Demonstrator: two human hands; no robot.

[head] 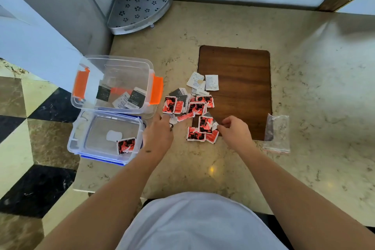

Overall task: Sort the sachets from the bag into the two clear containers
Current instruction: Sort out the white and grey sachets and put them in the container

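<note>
Sachets (197, 116) lie heaped on the worktop (304, 95) between both hands; right fingers (224, 125) pinch a red one, left fingers (162, 117) curl onto another. Lift singly toward the blue-clipped container (81, 144).

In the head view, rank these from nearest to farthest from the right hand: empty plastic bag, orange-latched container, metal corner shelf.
1. The empty plastic bag, just to the right of the right hand on the counter.
2. The orange-latched container, across the sachet pile on the left.
3. The metal corner shelf, at the back by the wall.
</note>
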